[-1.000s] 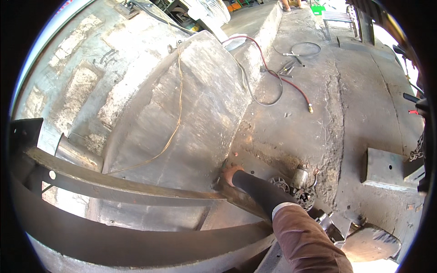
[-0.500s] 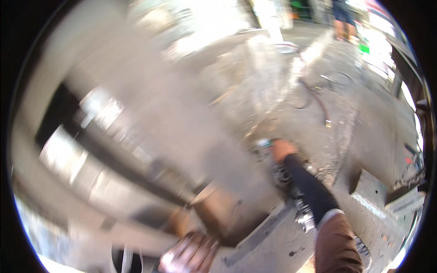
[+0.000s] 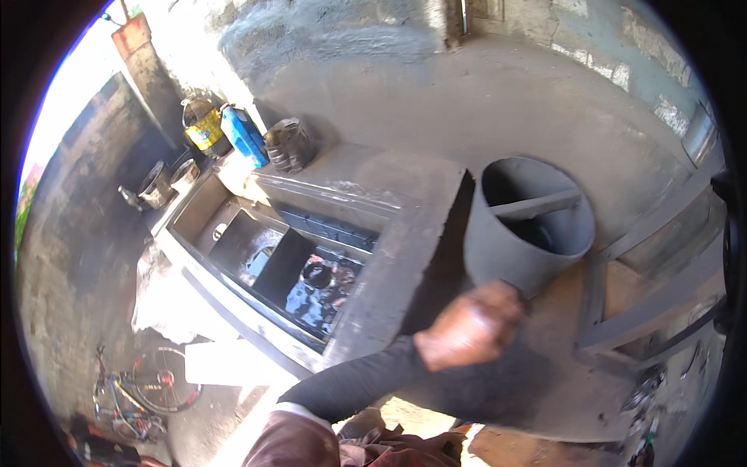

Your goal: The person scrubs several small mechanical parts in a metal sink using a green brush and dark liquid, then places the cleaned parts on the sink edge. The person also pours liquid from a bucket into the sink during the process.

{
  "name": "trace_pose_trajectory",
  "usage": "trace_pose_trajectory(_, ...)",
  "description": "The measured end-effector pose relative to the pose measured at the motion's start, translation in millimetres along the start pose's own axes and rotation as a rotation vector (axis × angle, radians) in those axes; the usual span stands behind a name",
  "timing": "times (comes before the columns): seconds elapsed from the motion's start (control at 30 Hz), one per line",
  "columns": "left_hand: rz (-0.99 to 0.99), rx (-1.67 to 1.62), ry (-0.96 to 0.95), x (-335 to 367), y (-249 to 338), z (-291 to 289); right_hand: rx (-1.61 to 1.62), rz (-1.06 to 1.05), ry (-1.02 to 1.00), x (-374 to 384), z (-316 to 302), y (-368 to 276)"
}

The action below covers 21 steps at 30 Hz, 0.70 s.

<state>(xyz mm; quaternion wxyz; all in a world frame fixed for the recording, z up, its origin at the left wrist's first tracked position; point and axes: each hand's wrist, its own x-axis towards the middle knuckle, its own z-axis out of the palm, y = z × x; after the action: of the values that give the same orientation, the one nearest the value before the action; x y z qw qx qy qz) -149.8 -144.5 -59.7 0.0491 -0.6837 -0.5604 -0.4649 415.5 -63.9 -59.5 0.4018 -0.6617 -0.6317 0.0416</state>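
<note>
My left hand (image 3: 475,327) reaches across to the right, its forearm in a black under-sleeve and a brown sleeve. It is smeared by motion; its outline is compact, but the fingers cannot be made out, nor whether they hold anything. Just beyond it stands a wide grey cylinder (image 3: 486,241), open at the top with a flat bar across its mouth. Whether the hand touches the cylinder is unclear. To the left lies a rectangular tank (image 3: 366,233) with dividers and dark, shiny liquid in its compartments. My right hand is out of view.
A yellow bucket (image 3: 204,131), a blue jerrycan (image 3: 243,138) and a dark ribbed container (image 3: 289,146) stand past the tank. A grey metal frame (image 3: 661,233) is at the right. A bicycle (image 3: 128,393) is at the lower left. A rough wall (image 3: 334,35) rises behind.
The view has swung to a different part of the workshop, with the tank and grey cylinder now showing. My right arm has left the picture; my left hand has come farther up and right.
</note>
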Motion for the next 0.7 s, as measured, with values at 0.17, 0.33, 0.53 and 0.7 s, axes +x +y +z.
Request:
trace_pose_trajectory(0.17,-0.651,-0.055,0.135,-118.1,-113.4,-164.5,0.329,0.169,-0.369,-112.1,80.3,-165.9)
trace_pose_trajectory(0.33,-1.256,-0.608,0.238,-207.0,-216.9,-238.6,0.672,0.158,-0.744,-205.9,182.6,-360.0)
trace_pose_trajectory(0.53,-1.336,-0.351,0.378,-295.3,-287.8,-263.7,0.602,-0.491,-0.893,-312.6,331.5,-544.4)
trace_pose_trajectory(0.7,-1.299,-0.337,0.229,-309.2,-333.9,-260.4,0.245,-0.524,-1.201,-411.1,468.3,-582.7)
